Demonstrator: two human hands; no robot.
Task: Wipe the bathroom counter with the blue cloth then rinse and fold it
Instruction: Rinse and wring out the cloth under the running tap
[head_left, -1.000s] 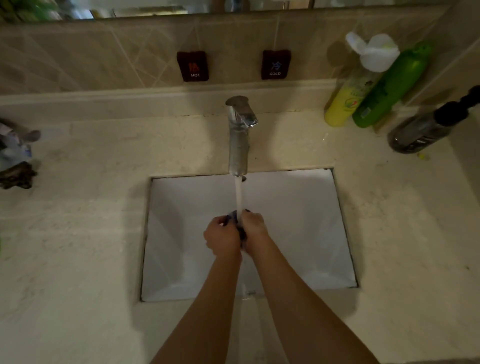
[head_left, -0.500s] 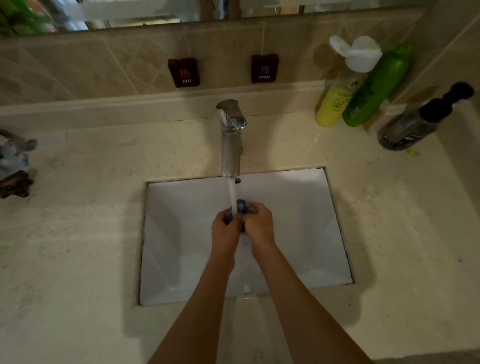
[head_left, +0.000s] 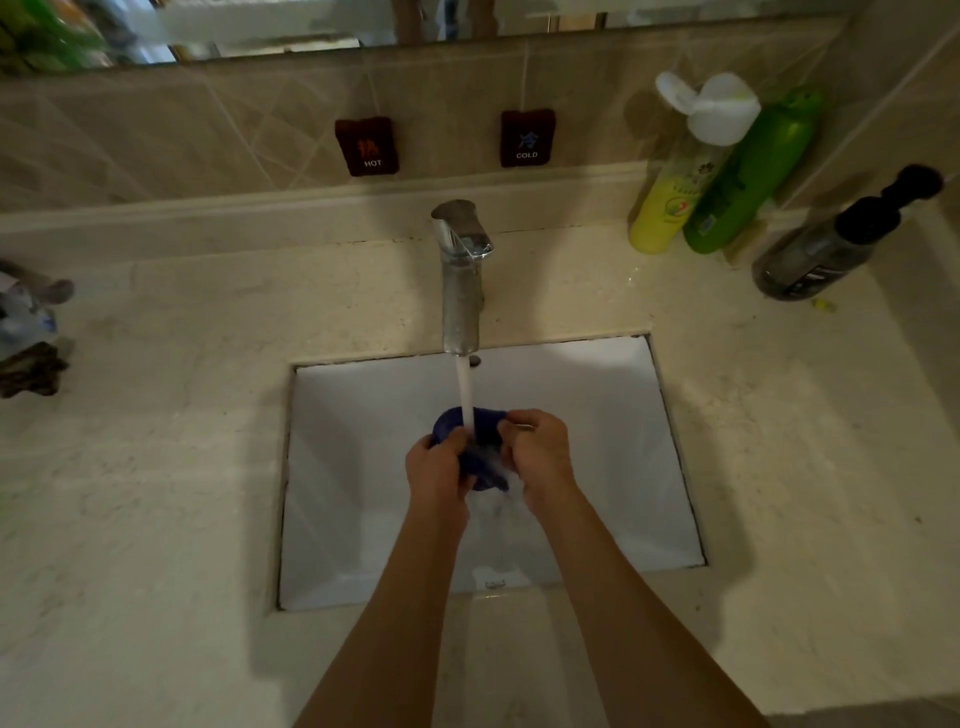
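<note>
Nearest, two bare forearms reach over the counter (head_left: 156, 519) into the white sink (head_left: 623, 493). Both hands clutch the bunched blue cloth (head_left: 480, 447) between them above the basin: the left hand (head_left: 436, 467) has its fingers curled round one side, the right hand (head_left: 540, 447) round the other. Water (head_left: 464, 389) from the chrome faucet (head_left: 461, 291) falls onto the cloth. Beyond, a yellow bottle (head_left: 665, 208), a green bottle (head_left: 748, 176) and a dark bottle (head_left: 821, 249) stand at the back right.

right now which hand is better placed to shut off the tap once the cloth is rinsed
Right, marginally. Both hands grip the blue cloth under the stream, but the right hand sits slightly nearer the faucet, whose lever tip points toward that side. The left hand could hold the cloth alone.
</note>
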